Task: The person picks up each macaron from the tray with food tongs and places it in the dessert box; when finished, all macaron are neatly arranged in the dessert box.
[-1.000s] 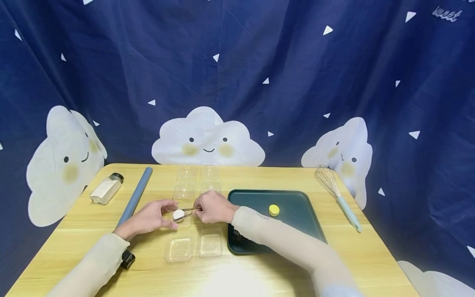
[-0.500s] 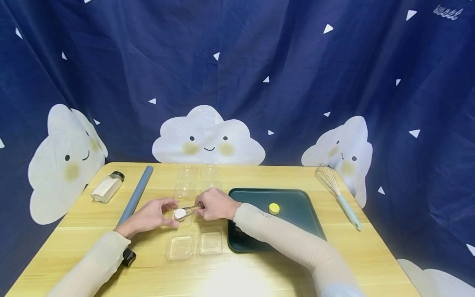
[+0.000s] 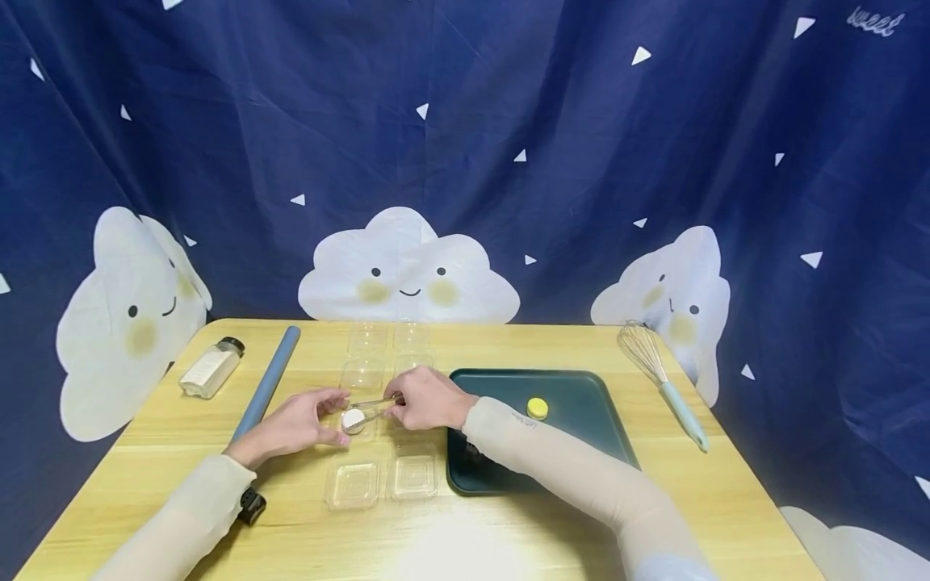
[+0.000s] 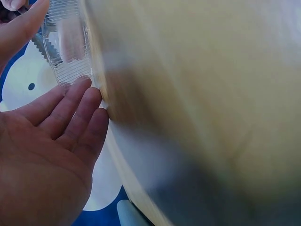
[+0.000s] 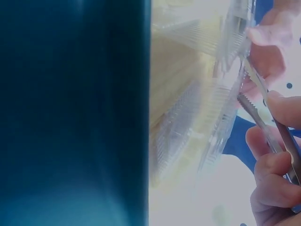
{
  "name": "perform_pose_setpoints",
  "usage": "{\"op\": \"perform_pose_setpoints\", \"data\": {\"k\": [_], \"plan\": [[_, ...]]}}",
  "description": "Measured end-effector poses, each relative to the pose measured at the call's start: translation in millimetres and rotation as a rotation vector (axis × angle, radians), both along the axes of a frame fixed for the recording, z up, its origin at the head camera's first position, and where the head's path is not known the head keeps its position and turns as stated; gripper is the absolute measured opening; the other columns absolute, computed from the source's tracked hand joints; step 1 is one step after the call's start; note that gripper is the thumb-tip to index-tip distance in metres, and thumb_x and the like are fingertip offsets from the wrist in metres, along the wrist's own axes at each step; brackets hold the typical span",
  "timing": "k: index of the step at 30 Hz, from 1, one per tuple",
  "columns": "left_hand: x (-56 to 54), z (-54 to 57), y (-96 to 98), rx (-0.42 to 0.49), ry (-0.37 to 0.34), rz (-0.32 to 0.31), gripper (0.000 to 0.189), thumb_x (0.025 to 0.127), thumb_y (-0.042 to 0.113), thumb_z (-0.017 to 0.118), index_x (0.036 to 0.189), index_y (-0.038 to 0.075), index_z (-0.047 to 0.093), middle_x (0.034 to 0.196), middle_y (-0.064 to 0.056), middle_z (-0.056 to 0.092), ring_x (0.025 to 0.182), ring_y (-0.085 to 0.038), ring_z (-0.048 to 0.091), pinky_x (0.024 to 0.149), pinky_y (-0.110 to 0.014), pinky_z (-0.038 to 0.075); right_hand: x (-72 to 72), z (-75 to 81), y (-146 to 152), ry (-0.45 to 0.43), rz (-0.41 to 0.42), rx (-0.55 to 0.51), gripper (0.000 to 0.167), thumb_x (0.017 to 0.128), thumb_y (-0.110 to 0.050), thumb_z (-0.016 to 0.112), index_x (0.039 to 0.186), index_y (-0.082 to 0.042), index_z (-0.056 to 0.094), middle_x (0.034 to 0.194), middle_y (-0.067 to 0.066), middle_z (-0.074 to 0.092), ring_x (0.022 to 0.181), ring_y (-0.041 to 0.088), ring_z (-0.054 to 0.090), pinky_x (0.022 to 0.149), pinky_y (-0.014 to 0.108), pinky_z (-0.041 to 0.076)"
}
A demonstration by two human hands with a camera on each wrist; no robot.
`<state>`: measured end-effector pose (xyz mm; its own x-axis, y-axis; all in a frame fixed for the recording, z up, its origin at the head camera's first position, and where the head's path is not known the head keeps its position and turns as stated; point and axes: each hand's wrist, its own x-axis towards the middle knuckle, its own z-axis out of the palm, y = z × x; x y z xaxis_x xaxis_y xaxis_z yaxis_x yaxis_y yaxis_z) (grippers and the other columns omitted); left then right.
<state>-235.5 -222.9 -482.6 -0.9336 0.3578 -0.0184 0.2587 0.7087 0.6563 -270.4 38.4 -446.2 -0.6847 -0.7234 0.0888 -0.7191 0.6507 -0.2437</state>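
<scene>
My right hand (image 3: 430,399) holds metal tweezers (image 5: 269,123) with serrated tips, which stand apart in the right wrist view. A white round macaron (image 3: 353,420) sits at the tips, and the left wrist view shows it inside a clear plastic box (image 4: 52,19). Around the left side of that box is my left hand (image 3: 294,424), thumb and fingers spread. Its fingers are nearly straight, with the fingertips right at the box wall (image 4: 77,70). A yellow macaron (image 3: 537,409) lies on the dark green tray (image 3: 581,452), partly under my right forearm.
More clear boxes stand behind the hands (image 3: 362,373), with lids (image 3: 353,486) towards me. At left lie a blue-grey rolling pin (image 3: 270,379) and a black-capped jar (image 3: 212,369). A whisk (image 3: 672,395) lies right of the tray.
My right hand has drawn slightly right with the tweezers, and their arms look more spread around the white macaron. My left hand has stayed almost still beside the box.
</scene>
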Motion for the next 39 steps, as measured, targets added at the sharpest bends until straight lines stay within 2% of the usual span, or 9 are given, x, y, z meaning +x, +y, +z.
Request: {"op": "perform_pose_setpoints", "data": {"k": [3, 9, 14, 18, 23, 26, 33, 36, 39], "plan": [[0.6, 0.9, 0.2, -0.005, -0.002, 0.002, 0.09, 0.071, 0.041, 0.09, 0.144, 0.004, 0.053, 0.127, -0.007, 0.069, 0.112, -0.024, 0.062, 0.1, -0.048, 0.052, -1.8, 1.5, 3, -0.021, -0.016, -0.02, 0.025, 0.093, -0.034, 0.072, 0.109, -0.016, 0.077, 0.093, -0.008, 0.076, 0.068, -0.002, 0.057, 0.059, 0.011, 0.047], [3.1, 3.0, 0.3, 0.006, 0.008, -0.01, 0.09, 0.072, 0.04, 0.09, 0.145, 0.003, 0.052, 0.131, -0.012, 0.068, 0.114, -0.028, 0.063, 0.1, -0.053, 0.053, -3.9, 6.4, 16, -0.045, -0.019, -0.115, 0.019, 0.093, -0.032, 0.074, 0.102, -0.017, 0.078, 0.082, -0.012, 0.072, 0.062, -0.001, 0.054, 0.053, 0.012, 0.043], [9.3, 6.0, -4.5, 0.013, 0.035, 0.007, 0.088, 0.074, 0.041, 0.089, 0.144, 0.002, 0.053, 0.131, -0.017, 0.067, 0.117, -0.033, 0.065, 0.101, -0.056, 0.053, -1.6, 21.1, 36, -0.089, -0.069, -0.233, 0.018, 0.093, -0.032, 0.074, 0.104, -0.019, 0.079, 0.091, -0.008, 0.077, 0.069, -0.003, 0.061, 0.061, 0.014, 0.05], [10.1, 20.3, -6.9, -0.049, 0.092, 0.045, 0.086, 0.074, 0.048, 0.087, 0.142, 0.005, 0.055, 0.131, -0.015, 0.068, 0.117, -0.033, 0.066, 0.095, -0.054, 0.056, -4.3, 33.1, 57, -0.058, -0.127, -0.294, 0.022, 0.093, -0.033, 0.073, 0.107, -0.018, 0.078, 0.098, -0.005, 0.078, 0.074, 0.002, 0.064, 0.067, 0.019, 0.054], [2.8, 43.3, -3.2, -0.115, 0.169, 0.065, 0.084, 0.075, 0.047, 0.087, 0.141, 0.006, 0.056, 0.134, -0.015, 0.066, 0.118, -0.035, 0.065, 0.093, -0.055, 0.056, -10.4, 47.5, 95, -0.002, -0.242, -0.387, 0.021, 0.091, -0.028, 0.076, 0.108, -0.016, 0.079, 0.101, -0.001, 0.079, 0.083, 0.011, 0.072, 0.075, 0.03, 0.061], [-3.9, 52.9, 5.9, -0.12, 0.185, 0.033, 0.086, 0.076, 0.048, 0.086, 0.143, 0.004, 0.055, 0.136, -0.017, 0.064, 0.122, -0.038, 0.062, 0.098, -0.058, 0.054, -14.9, 52.2, 118, 0.043, -0.293, -0.424, 0.02, 0.09, -0.027, 0.077, 0.106, -0.016, 0.079, 0.099, -0.001, 0.079, 0.084, 0.012, 0.074, 0.077, 0.032, 0.063], [-18.6, 63.9, 44.9, -0.104, 0.19, -0.035, 0.092, 0.073, 0.05, 0.087, 0.144, 0.002, 0.052, 0.142, -0.018, 0.06, 0.131, -0.04, 0.057, 0.111, -0.058, 0.046, -23.1, 56.5, 157, 0.116, -0.351, -0.49, 0.019, 0.088, -0.026, 0.079, 0.101, -0.013, 0.08, 0.088, -0.001, 0.078, 0.071, 0.01, 0.067, 0.063, 0.026, 0.058], [-21.7, 65.3, 63.4, -0.095, 0.152, -0.046, 0.088, 0.073, 0.045, 0.088, 0.142, 0.004, 0.053, 0.142, -0.016, 0.06, 0.131, -0.038, 0.056, 0.111, -0.058, 0.047, -23.4, 57.2, 172, 0.149, -0.389, -0.499, 0.017, 0.086, -0.024, 0.08, 0.1, -0.014, 0.08, 0.088, 0.001, 0.079, 0.071, 0.012, 0.069, 0.064, 0.026, 0.057], [-22.9, 63.8, 79.1, -0.09, 0.104, -0.061, 0.085, 0.073, 0.04, 0.089, 0.141, 0.003, 0.054, 0.142, -0.015, 0.06, 0.131, -0.038, 0.055, 0.111, -0.057, 0.047, -20.6, 56.7, 189, 0.125, -0.455, -0.508, 0.017, 0.087, -0.024, 0.08, 0.101, -0.014, 0.079, 0.092, 0.004, 0.08, 0.076, 0.016, 0.072, 0.067, 0.028, 0.058]]}}
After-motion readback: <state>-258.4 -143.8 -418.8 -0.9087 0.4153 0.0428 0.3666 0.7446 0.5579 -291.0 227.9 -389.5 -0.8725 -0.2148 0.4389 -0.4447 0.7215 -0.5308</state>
